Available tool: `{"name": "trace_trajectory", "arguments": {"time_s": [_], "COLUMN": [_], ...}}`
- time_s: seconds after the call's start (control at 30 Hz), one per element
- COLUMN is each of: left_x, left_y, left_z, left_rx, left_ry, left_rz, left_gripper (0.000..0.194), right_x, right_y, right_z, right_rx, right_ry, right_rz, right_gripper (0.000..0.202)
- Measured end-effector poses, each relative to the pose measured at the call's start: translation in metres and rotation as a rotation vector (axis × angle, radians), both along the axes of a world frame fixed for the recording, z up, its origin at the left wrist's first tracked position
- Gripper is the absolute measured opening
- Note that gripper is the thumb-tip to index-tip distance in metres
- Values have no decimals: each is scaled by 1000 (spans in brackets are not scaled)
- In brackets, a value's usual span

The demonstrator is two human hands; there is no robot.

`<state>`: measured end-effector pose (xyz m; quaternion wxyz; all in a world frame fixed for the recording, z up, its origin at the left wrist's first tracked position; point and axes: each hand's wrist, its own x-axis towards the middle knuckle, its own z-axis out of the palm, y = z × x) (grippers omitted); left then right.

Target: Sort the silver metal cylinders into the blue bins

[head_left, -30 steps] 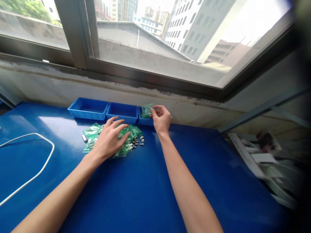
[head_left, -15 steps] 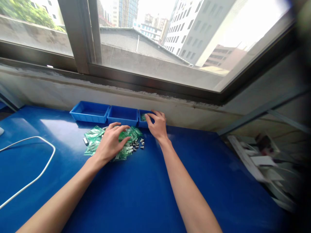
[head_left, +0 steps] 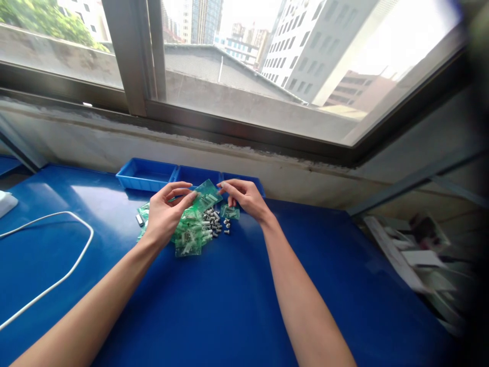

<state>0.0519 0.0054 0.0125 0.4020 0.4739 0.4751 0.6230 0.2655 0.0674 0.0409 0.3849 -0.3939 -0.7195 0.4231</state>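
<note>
A green plastic bag [head_left: 207, 197] with small metal parts inside is raised above the pile, one side pinched by my left hand [head_left: 168, 206]. My right hand [head_left: 244, 196] is at the bag's other side, thumb and forefinger closed at its corner. Below the right fingers lies a smaller green bag [head_left: 230, 211]. Under and beside my left hand is a heap of green bags [head_left: 188, 237]. Loose metal screws [head_left: 212, 220] lie at the heap's right edge.
Three blue bins stand along the wall: left [head_left: 147, 176], middle [head_left: 194, 176] and right [head_left: 257, 186], the last partly behind my right hand. A white cable [head_left: 86, 242] curves across the blue table [head_left: 214, 306] at left.
My right hand has come out of the right bin toward my left hand. A green bag is now lifted between them, and another small bag shows beneath the right fingers.
</note>
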Motion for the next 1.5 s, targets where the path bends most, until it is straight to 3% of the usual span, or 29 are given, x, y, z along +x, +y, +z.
{"name": "trace_trajectory", "arguments": {"time_s": [0.13, 0.23, 0.3, 0.43, 0.5, 0.73, 0.87, 1.03, 1.2, 1.27, 1.37, 1.43, 1.5], "left_x": [1, 5, 6, 5, 4, 6, 7, 8, 8, 8, 8, 8, 8], "left_y": [0, -2, -2, -2, -1, -2, -4, -4, -4, -4, -4, -4, -4], "left_z": [-1, -3, -5, -12, -16, -22, -22, -23, -23, -23, -23, -23, -23], "left_rx": [-7, 21, 90, 303, 376, 425, 416, 413, 446, 461, 483, 497, 506], "left_ry": [10, 99, 240, 711, 881, 1021, 1053, 1107, 1113, 1105, 1096, 1097, 1104], "left_rz": [-18, -52, -47, -4, -29, -93, -111, -113, -103, -106, -118, -128, -135], "left_gripper": [47, 49, 48, 33, 25, 22, 23, 23, 23, 22, 21, 21, 22], "right_x": [-2, 0, 4, 19, 26, 37, 49, 57, 42, 35, 27, 24, 23], "right_y": [-4, 1, 8, 21, 24, 27, 29, 29, 17, 10, 3, 1, 0], "right_z": [3, -1, -5, -11, -13, -22, -26, -34, -19, -5, 13, 18, 17], "right_rx": [-164, -164, -80, 151, 219, 246, 344, 387, 594, 534, 309, 252, 231], "right_ry": [12, 73, 130, 174, 132, 49, -39, -401, -553, -533, -553, -627, -731], "right_rz": [142, 115, -16, -512, -696, -868, -972, -771, -806, -616, -176, -71, -55], "right_gripper": [39, 38, 38, 39, 33, 22, 24, 24, 29, 23, 17, 14, 17]}}
